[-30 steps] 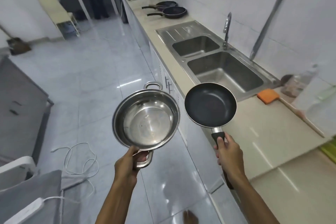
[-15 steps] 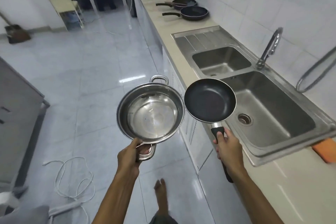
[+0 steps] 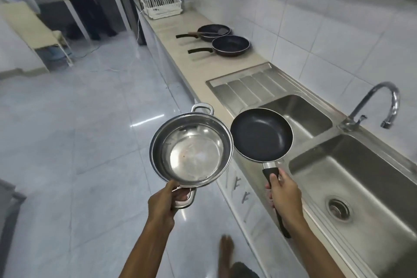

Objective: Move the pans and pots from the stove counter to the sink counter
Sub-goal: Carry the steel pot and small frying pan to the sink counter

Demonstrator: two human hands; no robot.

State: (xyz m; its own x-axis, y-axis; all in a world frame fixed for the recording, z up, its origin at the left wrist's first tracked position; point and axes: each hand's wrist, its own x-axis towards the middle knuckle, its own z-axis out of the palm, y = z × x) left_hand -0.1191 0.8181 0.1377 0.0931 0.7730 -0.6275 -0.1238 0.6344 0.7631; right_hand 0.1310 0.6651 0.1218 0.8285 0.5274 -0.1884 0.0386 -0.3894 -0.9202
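My left hand [image 3: 164, 203] grips the near loop handle of a shiny steel pot [image 3: 191, 151], held empty over the floor. My right hand [image 3: 284, 196] is closed around the black handle of a small black frying pan [image 3: 261, 134], which hangs above the counter's front edge beside the sink. The pot and the pan nearly touch rim to rim. Farther along the beige sink counter [image 3: 225, 67] lie two more black frying pans: a nearer one [image 3: 230, 45] and a farther one [image 3: 214, 32] with a utensil resting in it.
A double steel sink [image 3: 361, 187] with a drainboard and a curved tap [image 3: 381, 101] runs along the right. White wire racks [image 3: 161, 4] stand at the counter's far end. A person's legs show by a table at the back left. My bare foot [image 3: 226, 253] is on the tiled floor.
I have walked forward along the counter: the sink has slid closer and the two far pans look larger. Both hands keep the same grip on the pot and the pan.
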